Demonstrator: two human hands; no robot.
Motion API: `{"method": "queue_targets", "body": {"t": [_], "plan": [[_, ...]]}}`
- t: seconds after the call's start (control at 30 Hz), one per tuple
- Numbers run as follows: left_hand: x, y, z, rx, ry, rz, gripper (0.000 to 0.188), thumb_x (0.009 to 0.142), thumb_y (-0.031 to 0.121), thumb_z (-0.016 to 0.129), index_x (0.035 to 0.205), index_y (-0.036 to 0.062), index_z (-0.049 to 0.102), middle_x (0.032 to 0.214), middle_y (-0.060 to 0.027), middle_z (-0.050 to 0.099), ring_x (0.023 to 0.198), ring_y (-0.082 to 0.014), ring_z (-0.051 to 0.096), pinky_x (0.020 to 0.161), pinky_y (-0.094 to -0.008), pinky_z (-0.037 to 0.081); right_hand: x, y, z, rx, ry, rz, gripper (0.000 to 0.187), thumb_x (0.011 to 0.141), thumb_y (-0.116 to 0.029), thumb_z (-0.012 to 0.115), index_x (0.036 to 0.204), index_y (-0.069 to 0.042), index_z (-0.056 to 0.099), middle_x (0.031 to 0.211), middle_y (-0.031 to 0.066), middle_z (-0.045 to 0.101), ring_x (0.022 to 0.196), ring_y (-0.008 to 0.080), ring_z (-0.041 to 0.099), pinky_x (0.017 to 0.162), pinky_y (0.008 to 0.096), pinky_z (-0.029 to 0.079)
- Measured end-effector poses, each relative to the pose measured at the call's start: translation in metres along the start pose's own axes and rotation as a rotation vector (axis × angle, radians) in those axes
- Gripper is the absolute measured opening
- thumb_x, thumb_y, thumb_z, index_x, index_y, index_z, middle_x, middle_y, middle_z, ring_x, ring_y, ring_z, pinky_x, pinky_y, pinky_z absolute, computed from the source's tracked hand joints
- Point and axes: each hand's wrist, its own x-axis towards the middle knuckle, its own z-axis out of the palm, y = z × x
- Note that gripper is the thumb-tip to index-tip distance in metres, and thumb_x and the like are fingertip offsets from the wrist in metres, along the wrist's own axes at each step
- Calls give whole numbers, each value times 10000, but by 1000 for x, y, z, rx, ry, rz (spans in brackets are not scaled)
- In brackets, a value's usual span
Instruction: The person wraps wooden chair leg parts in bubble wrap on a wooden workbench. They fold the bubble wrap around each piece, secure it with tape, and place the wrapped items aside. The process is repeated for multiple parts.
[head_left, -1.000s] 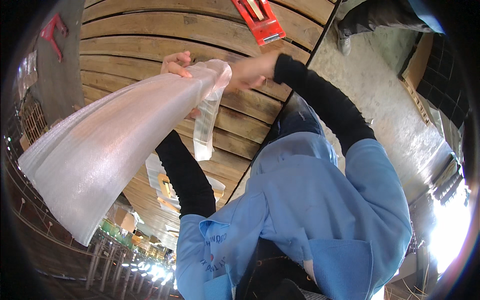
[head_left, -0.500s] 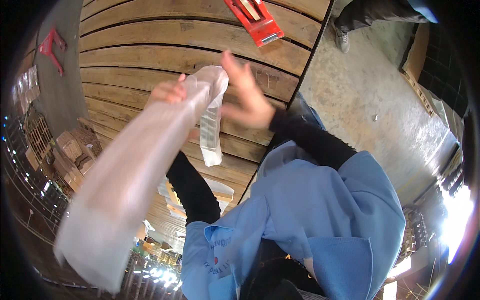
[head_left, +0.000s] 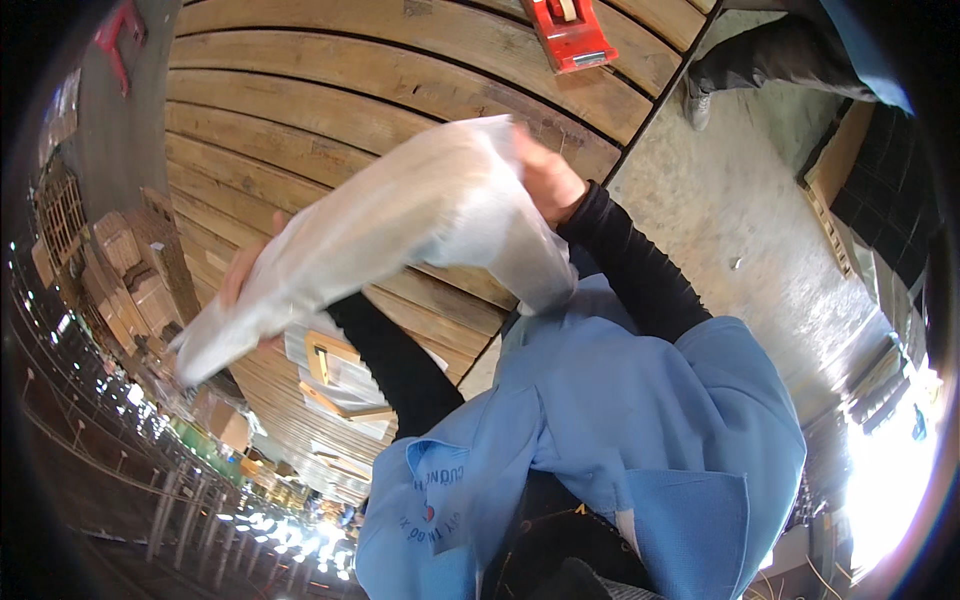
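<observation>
A long bundle in translucent white foam sheet (head_left: 400, 205) is held up across the slatted wooden table (head_left: 300, 60), bent down at its right end toward my blue jacket. What lies inside the sheet is hard to make out, though a faint brownish tint shows through. My left hand (head_left: 243, 272) is wrapped round the lower left part of the bundle, some of its fingers hidden behind it. At the upper right corner, my right hand (head_left: 550, 178) grips the sheet, blurred by motion.
Near the table's far right edge lies a red tape dispenser (head_left: 570, 40). Wooden frame pieces (head_left: 318, 360) in clear wrap rest left of my body. Another person's leg (head_left: 770, 60) is beyond the table at right. Stacked cardboard (head_left: 130, 260) stands at left.
The bundle has swung up from the lower left to lie more crosswise. My left hand has slid down along it; my right hand, open before, has closed on its right end.
</observation>
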Motion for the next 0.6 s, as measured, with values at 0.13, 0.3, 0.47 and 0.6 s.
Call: {"method": "queue_targets", "body": {"t": [0.13,0.3,0.47,0.6], "plan": [[-53,-12,-93,337,411,275,604,915,518,517,1280,49,631,1268,-172,652,1198,-326,630,1060,-554,493,26,17,-16,-173,-22,43,447,1058,-386,579,1345,-44,576,1237,69,676,1093,135,636,972,305,500],[-104,17,-159,702,752,-92,712,820,599,588,1378,156,572,1348,-156,604,1281,-359,565,1112,-541,434,57,41,-35,-339,31,-47,273,1004,-212,701,1191,-18,660,1081,48,714,980,106,663,875,260,527],[-118,38,-194,516,979,-28,770,797,616,616,1369,104,564,1350,-162,604,1292,-366,555,1118,-543,420,68,41,-54,-432,169,-145,305,1011,-150,678,1274,-2,635,1073,36,720,970,94,662,895,252,535],[-127,41,-216,459,1011,-24,783,786,611,626,1367,93,543,1333,-180,601,1264,-375,568,1091,-553,441,75,22,-45,-705,425,-124,265,1009,-110,655,1247,7,645,1022,56,745,922,109,690,832,258,558]]}}
